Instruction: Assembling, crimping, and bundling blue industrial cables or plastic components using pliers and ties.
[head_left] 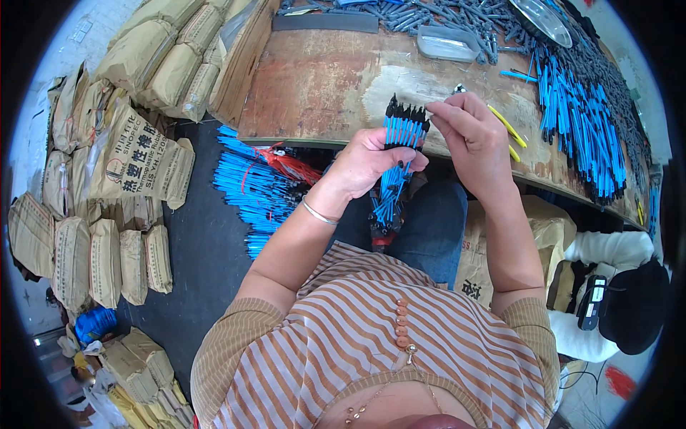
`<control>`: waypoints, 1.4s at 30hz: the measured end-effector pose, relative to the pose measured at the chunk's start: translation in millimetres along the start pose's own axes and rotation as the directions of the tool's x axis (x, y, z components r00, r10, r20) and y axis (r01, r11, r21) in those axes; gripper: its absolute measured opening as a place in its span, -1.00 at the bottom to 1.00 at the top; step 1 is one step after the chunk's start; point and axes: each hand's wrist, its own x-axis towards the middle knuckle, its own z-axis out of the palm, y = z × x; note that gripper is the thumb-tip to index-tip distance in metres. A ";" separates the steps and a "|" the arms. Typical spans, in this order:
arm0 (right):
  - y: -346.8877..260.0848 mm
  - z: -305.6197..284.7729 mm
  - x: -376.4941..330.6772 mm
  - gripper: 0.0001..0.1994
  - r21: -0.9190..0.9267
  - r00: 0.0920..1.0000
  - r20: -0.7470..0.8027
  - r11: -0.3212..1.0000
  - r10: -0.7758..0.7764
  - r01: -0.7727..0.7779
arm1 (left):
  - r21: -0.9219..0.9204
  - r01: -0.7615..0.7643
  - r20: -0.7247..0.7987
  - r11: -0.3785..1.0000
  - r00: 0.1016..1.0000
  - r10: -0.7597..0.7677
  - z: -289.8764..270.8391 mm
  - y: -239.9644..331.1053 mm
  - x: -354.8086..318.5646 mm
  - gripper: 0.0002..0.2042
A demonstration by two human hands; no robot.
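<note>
My left hand [368, 159] is wrapped round a bundle of thin blue sticks with black tips [407, 134], which look like pen refills. The bundle stands over my lap, at the front edge of the wooden table, tips pointing away from me. Beside it, my right hand [477, 139] has thumb and fingers pinched together close to the black tips; whatever they hold, if anything, is too small to make out. A yellow-handled tool [509, 127] lies on the table just right of that hand.
Loose blue sticks [575, 129] lie piled on the table's right side. Grey plastic pieces [457, 18] cover its far edge around a clear plastic box [448, 44]. Banded blue bundles [250, 182] sit low at my left, and brown paper sacks [139, 161] are stacked beyond.
</note>
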 end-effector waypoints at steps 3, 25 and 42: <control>2.5 1.2 2.2 -0.79 0.127 1.000 0.014 0.992 -0.009 0.007 | -0.001 0.010 0.018 1.000 1.000 -0.010 -0.8 0.9 0.8 -0.80; -4.6 -19.5 19.2 -0.76 -0.033 0.967 0.134 0.974 -0.219 0.225 | 0.050 0.033 0.069 0.998 0.997 -0.036 -3.3 8.8 1.5 -0.76; 1.7 -19.6 21.7 -0.74 0.127 0.956 0.180 0.969 -0.231 0.210 | 0.138 -0.014 0.118 0.990 0.993 -0.003 -6.1 4.0 5.0 -0.75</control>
